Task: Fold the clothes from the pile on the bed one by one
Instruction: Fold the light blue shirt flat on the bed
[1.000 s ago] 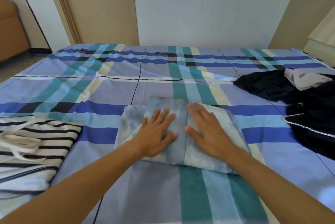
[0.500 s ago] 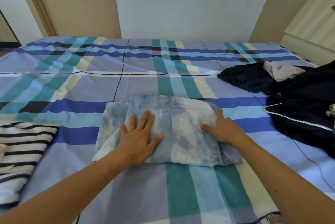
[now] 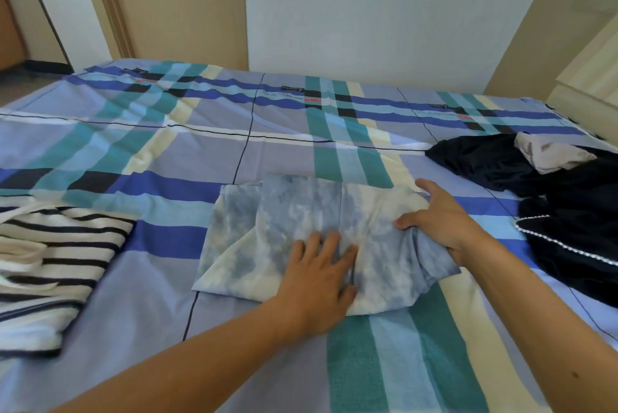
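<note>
Head view: left hand (image 3: 321,282) lies flat on the tie-dye garment (image 3: 301,212); right hand (image 3: 441,222) apparently grips its edge. Fold evenly, pressing down.

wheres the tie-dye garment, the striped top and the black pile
tie-dye garment (image 3: 301,208), head view, bare middle of its top layer
striped top (image 3: 67,245), head view, middle of its stripes
black pile (image 3: 575,205), head view, dark fabric above the white trim

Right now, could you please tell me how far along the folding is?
Looks done: the striped top, folded on the left. In hand: the blue garment, left hand pressing it flat, right hand gripping its right edge. Left: the dark clothes and a pale piece heaped on the right.
</note>
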The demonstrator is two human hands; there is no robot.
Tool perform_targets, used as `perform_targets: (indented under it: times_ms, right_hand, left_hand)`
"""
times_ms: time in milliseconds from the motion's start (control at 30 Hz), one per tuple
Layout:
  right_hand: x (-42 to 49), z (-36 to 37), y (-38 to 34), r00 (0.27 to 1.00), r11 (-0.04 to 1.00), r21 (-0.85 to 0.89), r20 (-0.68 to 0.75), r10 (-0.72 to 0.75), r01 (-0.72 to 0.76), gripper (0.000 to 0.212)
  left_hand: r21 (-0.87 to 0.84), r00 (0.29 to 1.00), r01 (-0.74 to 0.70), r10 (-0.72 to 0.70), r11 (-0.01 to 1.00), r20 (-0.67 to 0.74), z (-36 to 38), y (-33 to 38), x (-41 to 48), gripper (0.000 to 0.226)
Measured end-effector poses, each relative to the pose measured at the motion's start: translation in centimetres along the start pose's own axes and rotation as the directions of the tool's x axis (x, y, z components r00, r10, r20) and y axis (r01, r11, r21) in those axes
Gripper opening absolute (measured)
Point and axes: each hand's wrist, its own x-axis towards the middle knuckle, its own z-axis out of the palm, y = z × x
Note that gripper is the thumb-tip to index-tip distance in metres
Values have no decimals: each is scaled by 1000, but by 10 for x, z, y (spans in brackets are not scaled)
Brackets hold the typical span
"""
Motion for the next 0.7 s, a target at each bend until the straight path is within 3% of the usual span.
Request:
perform_targets:
  times_ms: [67,100,133,167,233,267,333,433,467,533,600,633,700]
  right_hand:
    - [-3,9,-29,996,996,-38,38,-81,82,92]
    - [-3,16,-45,990,987,-93,63,-129,134,93]
    - [-3,25,-62,980,967,-170,90,-178,191,95]
    - [-4,35,-81,967,935,-251,118,-226,249,95]
    - [-3,57,-114,928,852,-369,192,-321,371,92]
    - [-4,71,-129,903,809,-403,235,-360,428,90]
    - [-11,102,-152,845,733,-424,324,-426,532,88]
    - [-21,154,-161,751,722,-308,501,-431,620,97]
    - [-23,166,-157,728,750,-265,564,-388,606,101]
    - [-27,176,-145,686,824,-166,653,-319,542,98]
    - [-30,172,-133,678,891,-13,653,-337,454,82]
    - [-30,168,-127,694,897,70,609,-385,436,70]
    - [-24,156,-116,761,849,187,379,-526,494,42]
  left_hand:
    - [-161,997,34,-22,986,76,-11,-4,6,70]
    - [-340,982,116,-56,933,181,-22,-9,10,63]
    - [-549,959,218,-73,807,273,-34,-15,14,50]
    - [-727,936,321,-83,607,343,-46,-25,16,35]
    - [-880,894,447,-107,164,434,-64,-49,14,29]
    - [-888,879,460,-133,-7,457,-71,-65,12,32]
    - [-881,848,418,-253,-221,466,-81,-90,12,46]
    - [-894,804,231,-442,-383,398,-91,-122,11,56]
    - [-886,788,187,-473,-425,393,-93,-132,9,58]
    - [-884,785,220,-464,-412,412,-95,-148,1,68]
    - [-889,759,379,-464,-256,457,-91,-162,-5,86]
    - [-879,736,447,-489,-168,468,-87,-166,-7,96]
    - [-875,691,482,-597,-42,409,-84,-164,-8,108]
